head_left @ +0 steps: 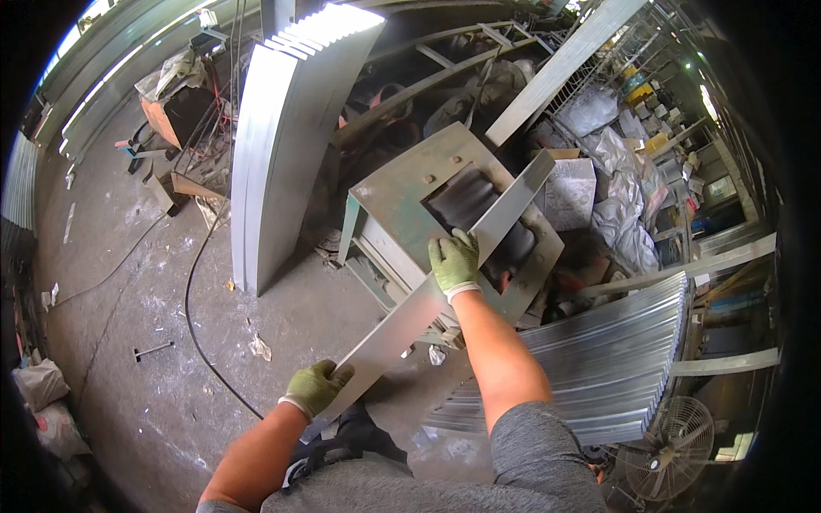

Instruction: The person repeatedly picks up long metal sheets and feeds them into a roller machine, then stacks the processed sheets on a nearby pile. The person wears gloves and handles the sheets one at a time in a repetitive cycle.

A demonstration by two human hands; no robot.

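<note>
A long, flat pale metal strip [389, 340] runs slantwise from my body up across a worn green machine [389, 192]. Dark rollers [466, 201] show in the opening on the machine's top, and the strip's far end passes over them. My left hand [315, 388], in a green glove, is closed round the strip's near end. Further along, my right hand [455, 263], gloved the same way, grips the strip's edge beside the machine's top; part of its grip is hidden.
A tall stack of bright metal sheets [278, 171] stands left of the machine. Ribbed metal panels [590, 359] lie at the right, near a caged fan [667, 449]. A black cable [192, 295] and a small T-shaped metal piece [154, 350] lie on the floor. Crumpled plastic sheeting [620, 197] is at the far right.
</note>
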